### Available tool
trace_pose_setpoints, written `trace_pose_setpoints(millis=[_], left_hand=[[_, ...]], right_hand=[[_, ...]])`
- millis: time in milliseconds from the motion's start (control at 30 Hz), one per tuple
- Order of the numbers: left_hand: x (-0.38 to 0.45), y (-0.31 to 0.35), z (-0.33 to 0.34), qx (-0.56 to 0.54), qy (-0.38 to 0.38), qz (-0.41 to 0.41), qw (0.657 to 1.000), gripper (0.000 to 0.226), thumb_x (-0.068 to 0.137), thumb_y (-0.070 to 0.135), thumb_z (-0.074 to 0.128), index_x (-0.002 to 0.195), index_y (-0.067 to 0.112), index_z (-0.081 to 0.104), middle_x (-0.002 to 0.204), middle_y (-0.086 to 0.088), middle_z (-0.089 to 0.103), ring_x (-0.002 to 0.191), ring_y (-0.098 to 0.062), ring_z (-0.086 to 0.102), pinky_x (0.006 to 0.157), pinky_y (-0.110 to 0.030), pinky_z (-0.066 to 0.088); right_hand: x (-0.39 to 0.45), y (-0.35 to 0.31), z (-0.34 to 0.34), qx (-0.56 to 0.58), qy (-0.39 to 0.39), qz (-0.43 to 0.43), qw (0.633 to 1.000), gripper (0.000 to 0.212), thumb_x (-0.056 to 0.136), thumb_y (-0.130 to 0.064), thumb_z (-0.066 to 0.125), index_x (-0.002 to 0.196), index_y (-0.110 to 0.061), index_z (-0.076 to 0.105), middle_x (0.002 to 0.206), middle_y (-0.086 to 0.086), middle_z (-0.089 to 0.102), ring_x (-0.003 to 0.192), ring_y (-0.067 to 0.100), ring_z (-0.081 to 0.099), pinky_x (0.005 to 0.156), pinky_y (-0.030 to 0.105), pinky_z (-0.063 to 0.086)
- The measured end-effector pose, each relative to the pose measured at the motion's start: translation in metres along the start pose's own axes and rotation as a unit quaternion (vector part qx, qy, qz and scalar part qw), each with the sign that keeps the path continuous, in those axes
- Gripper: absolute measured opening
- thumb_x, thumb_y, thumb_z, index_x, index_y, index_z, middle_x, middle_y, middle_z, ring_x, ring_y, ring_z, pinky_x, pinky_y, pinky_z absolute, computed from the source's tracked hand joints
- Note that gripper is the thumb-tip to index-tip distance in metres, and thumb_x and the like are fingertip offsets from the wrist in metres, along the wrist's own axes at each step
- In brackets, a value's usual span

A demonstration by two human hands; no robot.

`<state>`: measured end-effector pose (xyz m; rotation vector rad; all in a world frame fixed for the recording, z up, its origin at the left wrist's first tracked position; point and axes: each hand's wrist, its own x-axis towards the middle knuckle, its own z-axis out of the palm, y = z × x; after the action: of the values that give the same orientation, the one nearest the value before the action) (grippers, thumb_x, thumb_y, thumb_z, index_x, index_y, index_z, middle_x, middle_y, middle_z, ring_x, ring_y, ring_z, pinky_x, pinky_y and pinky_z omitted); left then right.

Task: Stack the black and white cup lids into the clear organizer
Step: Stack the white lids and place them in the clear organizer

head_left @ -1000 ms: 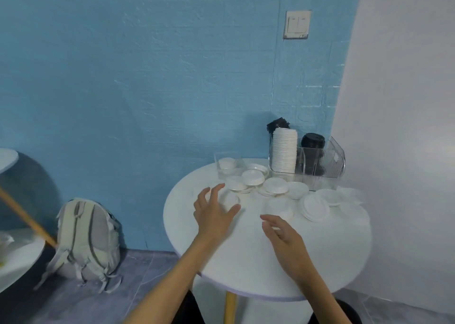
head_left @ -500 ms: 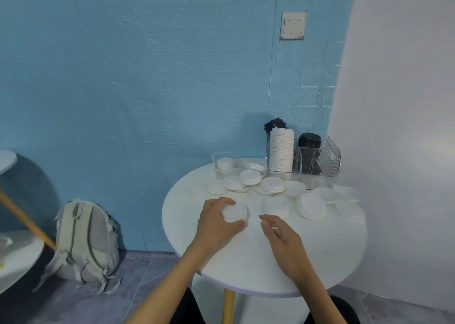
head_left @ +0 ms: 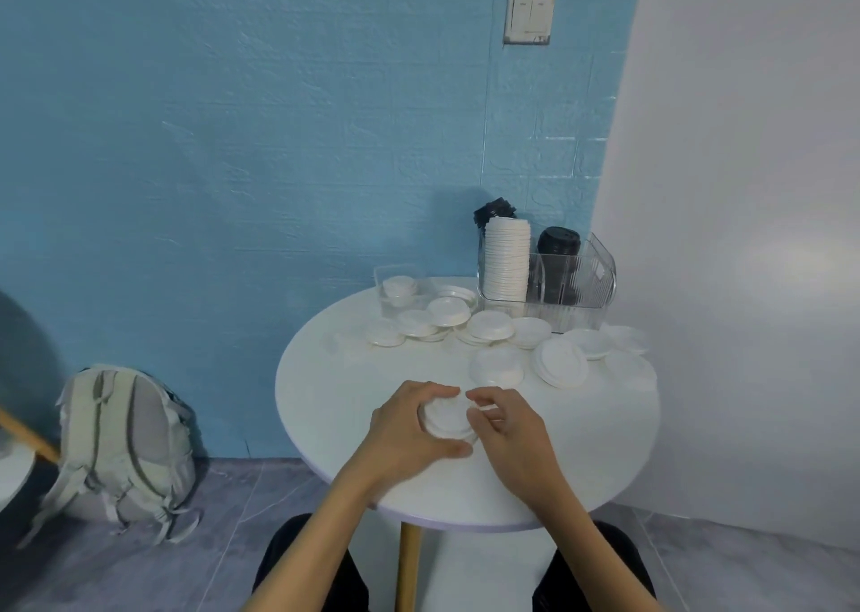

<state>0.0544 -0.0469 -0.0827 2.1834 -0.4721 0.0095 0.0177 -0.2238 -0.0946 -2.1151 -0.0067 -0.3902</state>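
Gripping white lids [head_left: 446, 418], left hand [head_left: 405, 430] and right hand [head_left: 509, 430] meet.

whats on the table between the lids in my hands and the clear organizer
In the head view, loose white lids lie scattered on the table between the small stack that both hands hold and the organizer; nearest the hands it is bare.

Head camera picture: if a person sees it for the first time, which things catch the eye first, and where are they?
First, the left hand and right hand together grip a small stack of white lids near the front of the round white table. Behind them, loose white lids lie scattered before the clear organizer, which holds a tall white lid stack and black lids.
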Motion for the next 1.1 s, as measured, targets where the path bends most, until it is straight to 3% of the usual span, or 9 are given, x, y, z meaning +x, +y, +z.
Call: trace_pose_setpoints(millis=[67,167,267,333,500,733,867,967,1100], left_hand=[[0.001,0.000,0.001,0.007,0.000,-0.007,1.000,0.069,0.058,0.057,0.088,0.120,0.054,0.059,0.127,0.029,0.051,0.122,0.004,0.048,0.112,-0.033,0.036],[-0.003,0.003,0.002,0.040,0.015,0.002,0.999,0.067,0.069,0.052,0.086,0.129,0.049,0.057,0.135,0.028,0.051,0.126,0.000,0.045,0.104,-0.024,0.028],[-0.005,0.002,0.003,0.041,0.016,0.002,0.999,0.067,0.073,0.051,0.084,0.133,0.049,0.053,0.138,0.027,0.049,0.122,0.000,0.042,0.104,-0.025,0.028],[-0.005,0.000,0.001,0.023,0.015,-0.006,1.000,0.065,0.074,0.050,0.084,0.131,0.052,0.052,0.135,0.028,0.048,0.121,0.002,0.040,0.108,-0.028,0.029],[-0.004,-0.005,0.001,-0.004,0.027,-0.012,1.000,0.066,0.072,0.049,0.084,0.130,0.053,0.052,0.136,0.028,0.050,0.127,-0.002,0.045,0.115,-0.040,0.036],[-0.002,-0.010,0.002,-0.017,0.041,-0.014,0.999,0.068,0.071,0.046,0.086,0.132,0.048,0.056,0.136,0.025,0.050,0.127,-0.002,0.045,0.115,-0.039,0.036],[-0.003,-0.006,0.004,0.001,0.047,-0.015,0.999,0.072,0.064,0.060,0.086,0.129,0.051,0.057,0.138,0.026,0.047,0.129,-0.001,0.042,0.113,-0.029,0.031],[-0.005,-0.002,0.005,0.005,0.051,-0.013,0.999,0.070,0.060,0.069,0.084,0.124,0.052,0.060,0.132,0.030,0.049,0.123,0.002,0.045,0.106,-0.023,0.031],[-0.005,-0.005,0.003,-0.030,0.048,-0.011,0.998,0.068,0.060,0.063,0.087,0.122,0.056,0.059,0.129,0.028,0.052,0.123,0.003,0.049,0.112,-0.035,0.040]], right_hand=[[0.005,0.001,-0.003,-0.028,-0.014,-0.001,1.000,0.017,0.099,-0.026,0.062,0.115,-0.029,0.067,0.110,-0.013,0.064,0.095,0.001,0.063,0.085,0.017,0.048],[0.026,0.000,-0.016,-0.084,0.009,-0.007,0.996,0.017,0.096,-0.027,0.065,0.112,-0.029,0.069,0.107,-0.011,0.066,0.093,0.004,0.061,0.089,0.027,0.049],[0.053,-0.008,-0.029,-0.123,0.037,-0.020,0.991,0.026,0.094,-0.026,0.069,0.120,-0.022,0.068,0.117,-0.006,0.064,0.101,0.006,0.055,0.091,0.023,0.042],[0.068,-0.012,-0.029,-0.148,0.017,-0.025,0.989,0.033,0.093,-0.029,0.070,0.125,-0.022,0.065,0.127,-0.003,0.060,0.111,0.013,0.056,0.093,0.022,0.038],[0.089,-0.004,-0.006,-0.247,-0.050,-0.022,0.967,0.047,0.093,-0.043,0.065,0.135,-0.024,0.060,0.145,0.002,0.051,0.130,0.026,0.050,0.112,0.037,0.035],[0.084,0.005,0.013,-0.263,-0.022,-0.002,0.965,0.033,0.096,-0.039,0.058,0.128,-0.035,0.062,0.139,-0.008,0.053,0.135,0.020,0.042,0.115,0.047,0.027],[0.078,0.005,0.004,-0.253,-0.060,-0.019,0.965,0.037,0.095,-0.036,0.062,0.132,-0.033,0.059,0.138,-0.007,0.052,0.132,0.021,0.043,0.104,0.042,0.038],[0.073,0.005,-0.001,-0.240,-0.055,-0.024,0.969,0.052,0.088,-0.037,0.072,0.137,-0.028,0.056,0.145,-0.002,0.045,0.130,0.026,0.048,0.107,0.042,0.041],[0.066,0.002,-0.011,-0.224,-0.053,0.005,0.973,0.064,0.083,-0.042,0.078,0.140,-0.026,0.053,0.145,0.001,0.049,0.130,0.025,0.051,0.104,0.031,0.038]])
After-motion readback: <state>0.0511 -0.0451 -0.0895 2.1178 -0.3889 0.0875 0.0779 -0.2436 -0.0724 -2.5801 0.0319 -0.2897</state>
